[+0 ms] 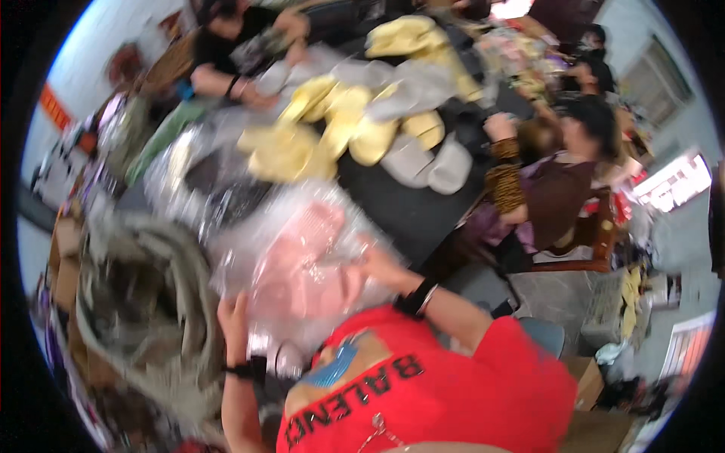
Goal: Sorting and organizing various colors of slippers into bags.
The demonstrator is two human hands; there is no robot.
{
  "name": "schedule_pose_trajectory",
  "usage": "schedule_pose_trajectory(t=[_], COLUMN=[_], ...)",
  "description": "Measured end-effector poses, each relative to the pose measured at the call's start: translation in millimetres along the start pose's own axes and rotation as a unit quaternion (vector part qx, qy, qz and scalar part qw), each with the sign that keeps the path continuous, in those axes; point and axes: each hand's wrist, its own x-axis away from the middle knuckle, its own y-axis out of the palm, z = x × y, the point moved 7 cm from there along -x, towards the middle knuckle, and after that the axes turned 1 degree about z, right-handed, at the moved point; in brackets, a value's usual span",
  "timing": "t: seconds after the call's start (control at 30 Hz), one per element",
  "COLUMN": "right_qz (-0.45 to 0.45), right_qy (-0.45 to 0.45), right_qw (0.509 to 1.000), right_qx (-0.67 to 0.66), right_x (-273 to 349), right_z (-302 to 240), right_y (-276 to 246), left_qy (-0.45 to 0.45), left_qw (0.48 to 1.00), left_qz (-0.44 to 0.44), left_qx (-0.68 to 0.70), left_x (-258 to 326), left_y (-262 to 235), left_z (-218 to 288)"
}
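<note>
A clear, crinkled plastic bag [260,235] holding pale pink, rounded, moulded-looking pieces [310,268] lies at the near end of the table, directly in front of the person. The film is glossy, and the pink pieces show through it in a loose cluster.

The two hands are apart, one on each side of the bag. The left hand [233,323] is at its lower left edge, fingers pointing up; the right hand [384,269] rests at its right side, fingers bent over the film. Blur hides whether either is pinching the plastic. Each wrist wears a black band, and the person's red short-sleeved shirt [468,385] fills the lower part of the view.

Just left of the bag stands a large olive-grey fabric sack [204,355] with its mouth open. Beyond the bag, toward the upper left, lies another clear plastic bag with dark contents [215,177], near a green cloth [168,137].

The black-topped table [389,215] stretches away, carrying a heap of pale yellow, rounded cup-like pieces [370,136] and whitish-grey pieces [450,167] of similar shape. At its far left side a co-worker in a black top [253,23] reaches toward the heap; on the right, another in a brown garment [559,192] with tiger-striped sleeves sits beside the table.
</note>
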Motion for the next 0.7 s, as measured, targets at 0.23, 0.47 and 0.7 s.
schedule_pose_trajectory(t=[0.23,0.47,0.7], right_qz=[0.036,-0.047,0.068], right_qy=[0.103,0.204,0.097], right_qw=[0.974,0.975,0.985], right_qx=[-0.201,-0.075,-0.122], right_x=[5.9,17.5,-1.2], right_z=[-7.9,30.2,28.4], right_y=[-13.3,-5.9,-17.9], left_qy=[-0.062,0.012,0.029], left_qw=[0.961,0.955,0.989], left_qz=[-0.198,-0.100,-0.025], left_qx=[0.183,0.279,0.140], left_x=[45.1,39.1,49.9], left_y=[22.0,21.5,-28.7], left_z=[50.1,46.3,80.6])
